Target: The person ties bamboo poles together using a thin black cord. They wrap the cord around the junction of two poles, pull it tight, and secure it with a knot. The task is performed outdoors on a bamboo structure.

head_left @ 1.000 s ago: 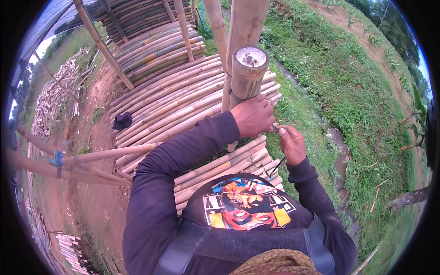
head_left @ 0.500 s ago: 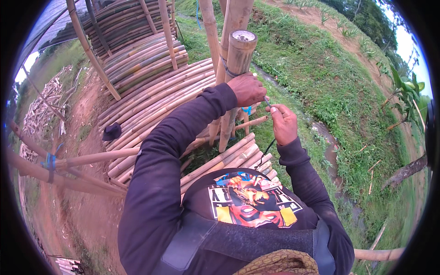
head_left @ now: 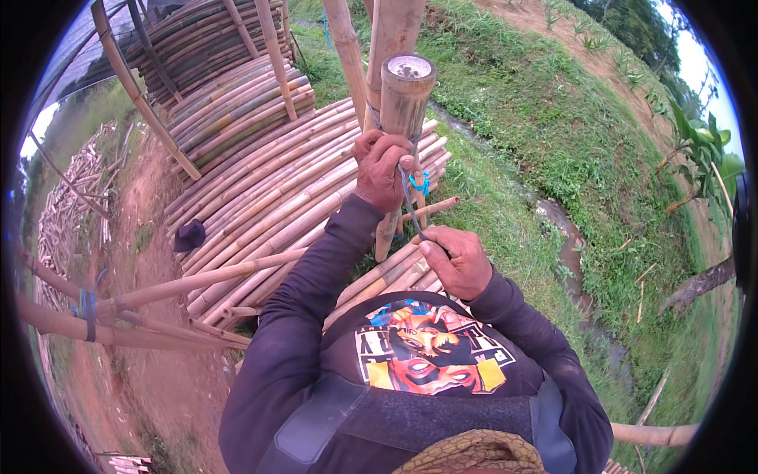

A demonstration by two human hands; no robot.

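Thick upright bamboo poles stand in front of me; the shorter one (head_left: 405, 99) has an open, cut top. My left hand (head_left: 382, 167) is closed against the pole just below its top, fingers curled on a dark grey strap (head_left: 410, 197). From there the strap slants down to my right hand (head_left: 459, 261), which pinches it between thumb and fingers. The strap looks taut between the two hands. A blue tie (head_left: 422, 184) circles a thinner pole just right of my left hand.
Rows of cut bamboo poles (head_left: 268, 178) lie behind and left, with higher stacks (head_left: 237, 103) beyond. Bamboo rails (head_left: 134, 336) cross at the left. A dark cap (head_left: 189, 235) rests near the poles. A narrow ditch (head_left: 570, 253) runs through grass on the right.
My left hand has turned and shifted left and down against the pole. My right hand has drawn down and left, away from it, and a longer stretch of strap now shows between them.
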